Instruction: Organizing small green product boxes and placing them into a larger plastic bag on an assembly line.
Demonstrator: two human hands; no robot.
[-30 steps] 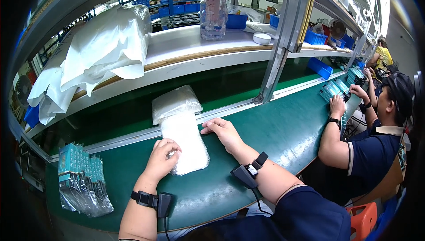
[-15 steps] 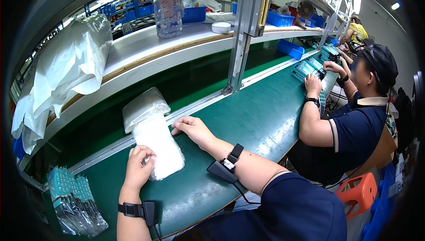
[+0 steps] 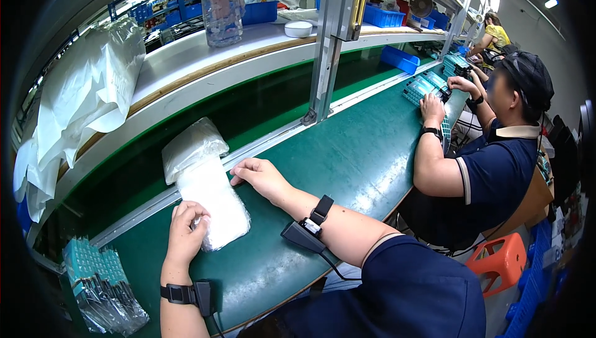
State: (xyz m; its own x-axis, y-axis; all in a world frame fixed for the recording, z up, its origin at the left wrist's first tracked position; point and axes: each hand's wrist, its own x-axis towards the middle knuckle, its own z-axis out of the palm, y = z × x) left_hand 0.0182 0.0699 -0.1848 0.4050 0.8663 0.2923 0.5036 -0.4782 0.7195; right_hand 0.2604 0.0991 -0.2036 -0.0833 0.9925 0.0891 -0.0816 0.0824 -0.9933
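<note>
Your left hand curls narrowly at the left side of a flat, oblong stack of whitish plastic film; your right hand, fingers loosely bent, is just beside its right side. You can't tell whether either pinches film. The stack lies on the glossy green worktop, its long axis running from the far edge nearward and rightward. Your left fingers hide part of it; its join with the clear plastic bundle beyond is unclear.
</note>
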